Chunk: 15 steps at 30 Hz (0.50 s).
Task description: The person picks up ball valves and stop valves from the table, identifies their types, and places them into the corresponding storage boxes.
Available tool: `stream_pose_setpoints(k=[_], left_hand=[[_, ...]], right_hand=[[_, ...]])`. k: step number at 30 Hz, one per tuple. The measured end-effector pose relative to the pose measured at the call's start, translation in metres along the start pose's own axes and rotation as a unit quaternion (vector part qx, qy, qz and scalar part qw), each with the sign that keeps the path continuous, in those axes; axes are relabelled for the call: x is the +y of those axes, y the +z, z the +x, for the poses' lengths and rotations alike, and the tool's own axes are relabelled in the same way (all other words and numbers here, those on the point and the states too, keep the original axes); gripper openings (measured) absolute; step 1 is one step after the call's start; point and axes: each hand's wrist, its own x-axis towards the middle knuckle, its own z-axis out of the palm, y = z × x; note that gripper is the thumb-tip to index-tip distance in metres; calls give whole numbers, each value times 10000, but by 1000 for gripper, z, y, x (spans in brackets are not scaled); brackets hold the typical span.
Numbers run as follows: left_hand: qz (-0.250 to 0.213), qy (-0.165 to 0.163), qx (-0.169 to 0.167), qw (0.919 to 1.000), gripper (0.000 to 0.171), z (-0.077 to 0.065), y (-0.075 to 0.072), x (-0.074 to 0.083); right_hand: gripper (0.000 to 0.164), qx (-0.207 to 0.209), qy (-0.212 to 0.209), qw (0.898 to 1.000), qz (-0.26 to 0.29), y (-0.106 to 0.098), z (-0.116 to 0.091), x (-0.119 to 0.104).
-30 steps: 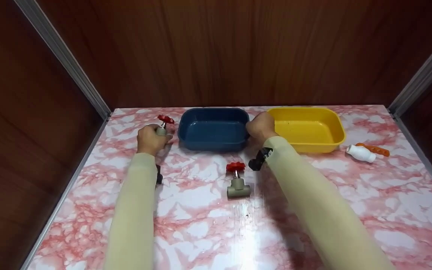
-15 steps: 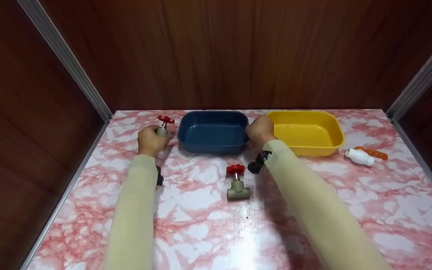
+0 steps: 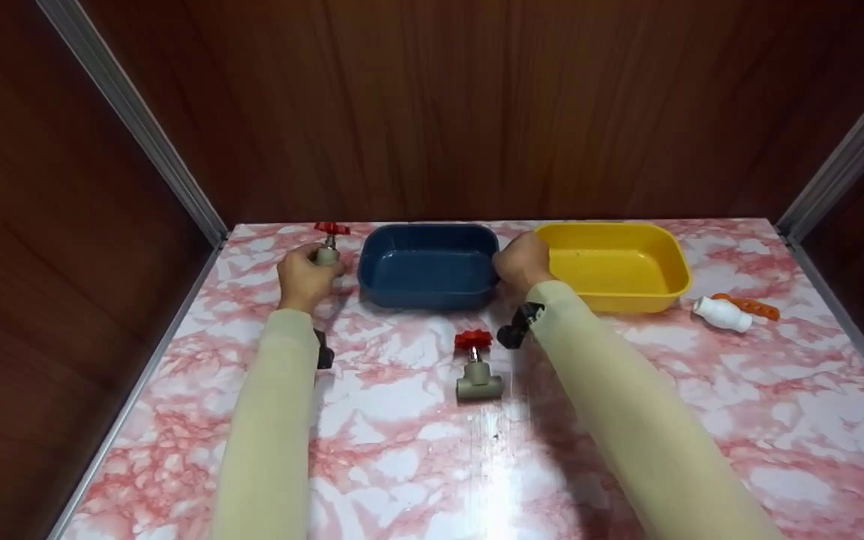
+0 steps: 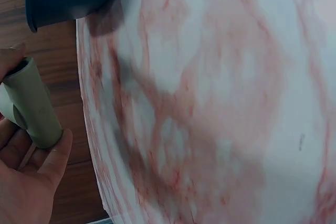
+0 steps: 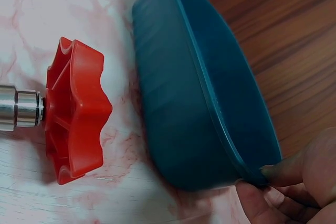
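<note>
Head view: the left hand (image 3: 304, 276) grips a grey plastic valve with a red handwheel (image 3: 326, 246) left of the dark blue plastic tray (image 3: 427, 264) on the pink marbled bench (image 3: 417, 450); the right hand (image 3: 523, 259) holds the tray's right rim.

Left wrist: fingers (image 4: 50, 166) curl round the valve's grey body (image 4: 31, 106).

Right wrist: fingers (image 5: 262, 200) pinch the tray's rim (image 5: 226, 145).

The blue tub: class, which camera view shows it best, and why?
The head view: the whole blue tub shows, rim and inside, beside the yellow tub. The right wrist view shows only its side and rim; the left wrist view only a corner.
</note>
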Motion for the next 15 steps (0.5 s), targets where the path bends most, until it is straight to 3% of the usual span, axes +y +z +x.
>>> stream_pose_setpoints(k=[9, 15], left_hand=[[-575, 419, 213, 9972, 59, 2, 9, 12], [-952, 459, 201, 9942, 58, -2, 13, 21]], right_hand=[[22, -66, -1, 9999, 142, -2, -1, 1], [21, -94, 88, 9996, 255, -1, 0, 0]])
